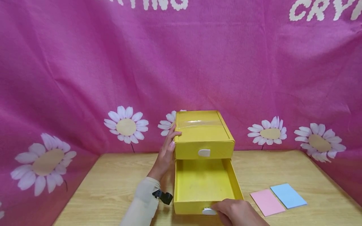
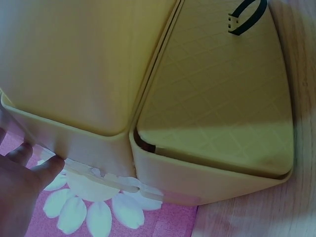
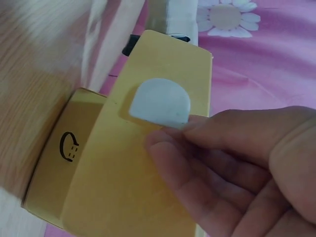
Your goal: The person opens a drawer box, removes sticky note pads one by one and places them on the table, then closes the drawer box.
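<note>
A yellow two-drawer box [image 1: 205, 133] stands on the table, clear tape across its top. Its upper drawer [image 1: 186, 151] is closed and has a white tab. The lower drawer [image 1: 203, 183] is pulled far out, with nothing inside. At its front, my right hand [image 1: 238, 212] pinches the white tab handle [image 3: 160, 101] between thumb and forefinger. My left hand [image 1: 165, 153] rests against the box's left side, fingertips at the top edge. In the left wrist view, its extended fingers [image 2: 47, 170] touch the yellow casing.
Pink [image 1: 268, 202] and blue [image 1: 288, 196] pads of paper lie side by side on the wooden table [image 1: 99, 188], right of the drawer. A pink cloth [image 1: 212, 62] with white daisies hangs behind and at both sides. The left wrist wears a black strap [image 1: 163, 196].
</note>
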A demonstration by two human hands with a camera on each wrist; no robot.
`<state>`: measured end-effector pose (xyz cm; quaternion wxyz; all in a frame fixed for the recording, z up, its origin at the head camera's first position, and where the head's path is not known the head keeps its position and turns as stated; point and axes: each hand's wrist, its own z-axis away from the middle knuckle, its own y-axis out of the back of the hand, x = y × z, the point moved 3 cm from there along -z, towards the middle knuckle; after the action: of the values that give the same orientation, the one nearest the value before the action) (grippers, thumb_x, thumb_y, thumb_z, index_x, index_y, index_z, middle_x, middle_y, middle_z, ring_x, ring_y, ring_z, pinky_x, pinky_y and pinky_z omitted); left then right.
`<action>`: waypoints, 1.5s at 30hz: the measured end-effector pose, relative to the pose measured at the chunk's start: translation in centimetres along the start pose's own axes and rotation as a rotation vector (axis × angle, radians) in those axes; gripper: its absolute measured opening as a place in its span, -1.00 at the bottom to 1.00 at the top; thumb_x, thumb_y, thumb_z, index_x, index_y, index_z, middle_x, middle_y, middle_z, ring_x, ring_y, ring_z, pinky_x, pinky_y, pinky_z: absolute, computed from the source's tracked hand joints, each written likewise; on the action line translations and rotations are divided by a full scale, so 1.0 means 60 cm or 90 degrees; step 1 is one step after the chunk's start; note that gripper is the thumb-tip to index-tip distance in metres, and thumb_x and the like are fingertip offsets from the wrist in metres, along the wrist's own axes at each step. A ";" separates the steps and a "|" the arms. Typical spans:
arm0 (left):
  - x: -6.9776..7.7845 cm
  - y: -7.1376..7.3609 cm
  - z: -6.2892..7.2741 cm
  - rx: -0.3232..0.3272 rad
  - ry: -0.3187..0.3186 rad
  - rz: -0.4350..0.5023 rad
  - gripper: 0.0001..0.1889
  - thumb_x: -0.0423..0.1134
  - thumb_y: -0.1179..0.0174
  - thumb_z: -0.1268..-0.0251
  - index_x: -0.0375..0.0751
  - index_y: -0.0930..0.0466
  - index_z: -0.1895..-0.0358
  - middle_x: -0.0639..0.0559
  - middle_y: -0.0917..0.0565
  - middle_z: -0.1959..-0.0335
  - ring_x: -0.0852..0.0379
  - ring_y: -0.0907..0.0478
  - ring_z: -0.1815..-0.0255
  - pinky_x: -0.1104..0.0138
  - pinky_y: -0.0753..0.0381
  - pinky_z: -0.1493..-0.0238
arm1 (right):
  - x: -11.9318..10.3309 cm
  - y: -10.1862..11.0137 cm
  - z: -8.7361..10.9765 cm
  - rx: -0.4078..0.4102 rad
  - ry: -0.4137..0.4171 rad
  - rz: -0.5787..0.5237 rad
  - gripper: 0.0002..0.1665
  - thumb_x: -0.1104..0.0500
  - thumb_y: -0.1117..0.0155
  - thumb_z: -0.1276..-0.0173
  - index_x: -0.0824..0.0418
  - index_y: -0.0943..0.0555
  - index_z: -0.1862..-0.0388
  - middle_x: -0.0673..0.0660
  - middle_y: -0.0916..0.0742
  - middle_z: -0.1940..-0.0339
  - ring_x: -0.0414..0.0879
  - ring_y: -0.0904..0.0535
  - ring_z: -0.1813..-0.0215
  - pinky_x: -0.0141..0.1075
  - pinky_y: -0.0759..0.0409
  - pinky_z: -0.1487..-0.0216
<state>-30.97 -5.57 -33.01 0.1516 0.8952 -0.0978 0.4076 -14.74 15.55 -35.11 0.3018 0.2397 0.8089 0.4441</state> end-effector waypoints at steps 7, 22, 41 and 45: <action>-0.001 0.002 -0.001 0.002 -0.005 -0.016 -0.57 -0.33 0.31 -0.46 -0.36 -0.22 -0.32 -0.20 0.16 -0.57 -0.11 0.20 -0.55 -0.18 0.12 -0.42 | -0.004 0.003 -0.007 0.032 -0.025 -0.014 -0.76 0.38 -0.41 -0.05 0.04 -0.61 0.45 -0.29 -0.54 0.52 -0.47 -0.35 0.47 -0.60 -0.36 0.49; 0.002 0.003 -0.001 0.007 0.000 -0.018 -0.56 -0.31 0.31 -0.46 -0.36 -0.22 -0.33 -0.18 0.14 -0.57 -0.09 0.20 -0.56 -0.16 0.14 -0.43 | -0.006 0.003 -0.013 0.022 -0.073 -0.023 -0.65 0.43 -0.34 -0.03 -0.01 -0.48 0.52 -0.30 -0.34 0.60 -0.46 -0.25 0.53 -0.55 -0.30 0.54; -0.002 0.001 -0.001 -0.005 -0.001 0.013 -0.57 -0.34 0.30 -0.46 -0.38 -0.21 -0.33 -0.20 0.17 -0.57 -0.11 0.24 -0.56 -0.19 0.16 -0.42 | -0.009 0.005 -0.032 -0.017 -0.153 -0.015 -0.66 0.38 -0.35 -0.13 -0.06 -0.49 0.51 -0.26 -0.37 0.62 -0.41 -0.29 0.54 -0.51 -0.35 0.51; 0.000 0.002 -0.001 -0.006 0.010 0.019 -0.56 -0.32 0.30 -0.46 -0.36 -0.20 -0.33 -0.17 0.18 -0.57 -0.07 0.24 -0.56 -0.17 0.14 -0.42 | -0.007 0.002 -0.038 0.025 -0.122 0.022 -0.61 0.42 -0.36 -0.07 -0.06 -0.47 0.56 -0.27 -0.34 0.63 -0.41 -0.25 0.55 -0.52 -0.32 0.53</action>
<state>-31.07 -5.67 -32.96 0.1503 0.8898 -0.1115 0.4162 -16.02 14.03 -33.91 0.3656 0.3007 0.7804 0.4085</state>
